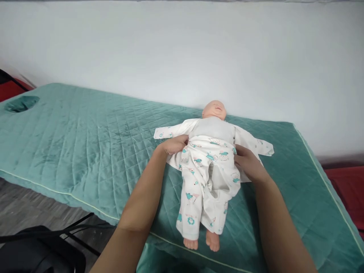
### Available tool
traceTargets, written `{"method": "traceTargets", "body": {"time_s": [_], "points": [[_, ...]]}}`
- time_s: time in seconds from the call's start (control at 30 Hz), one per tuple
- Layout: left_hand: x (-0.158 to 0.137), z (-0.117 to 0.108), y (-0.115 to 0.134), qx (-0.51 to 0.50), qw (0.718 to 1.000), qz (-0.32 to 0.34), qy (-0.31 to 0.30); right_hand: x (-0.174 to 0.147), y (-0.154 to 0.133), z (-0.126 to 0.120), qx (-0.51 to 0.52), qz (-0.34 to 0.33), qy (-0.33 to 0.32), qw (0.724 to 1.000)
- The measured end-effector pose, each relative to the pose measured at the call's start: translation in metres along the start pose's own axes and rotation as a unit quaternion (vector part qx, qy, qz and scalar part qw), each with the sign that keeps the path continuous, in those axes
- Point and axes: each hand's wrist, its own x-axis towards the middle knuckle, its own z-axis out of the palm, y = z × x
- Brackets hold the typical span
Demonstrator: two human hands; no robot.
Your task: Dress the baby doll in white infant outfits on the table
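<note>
A baby doll (214,110) lies on its back on a teal quilted table (93,151), head toward the wall, bare feet near the front edge. It wears white patterned trousers (199,189) and an open white jacket spread under it, grey torso showing. My left hand (174,145) grips the trousers' waistband at the doll's left side in view. My right hand (247,163) holds the waistband on the other side.
A face hole (21,103) is set in the table's far left end. A white wall runs behind. Black objects and cables (42,246) lie on the grey floor at lower left. Red surfaces (345,189) show at right and far left.
</note>
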Motion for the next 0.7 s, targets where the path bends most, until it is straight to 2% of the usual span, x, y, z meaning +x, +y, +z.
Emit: {"method": "traceTargets", "body": {"time_s": [0.1,0.23,0.4,0.5,0.7], "points": [[0.0,0.003,-0.005,-0.064,0.997,-0.008,0.036,-0.001,0.005,0.0,0.06,0.004,0.014,0.998],[0.0,0.006,-0.007,-0.102,0.992,-0.003,0.081,0.002,0.012,-0.002,0.123,-0.001,0.01,0.992],[0.001,0.005,-0.008,-0.111,0.993,-0.013,0.044,0.004,0.015,-0.004,0.16,-0.022,0.001,0.987],[0.001,0.007,-0.007,-0.112,0.993,-0.004,0.043,0.004,0.017,-0.002,0.178,-0.032,-0.005,0.983],[0.003,0.011,-0.008,-0.152,0.987,0.032,0.049,0.004,0.016,0.001,0.193,-0.041,0.023,0.98]]}}
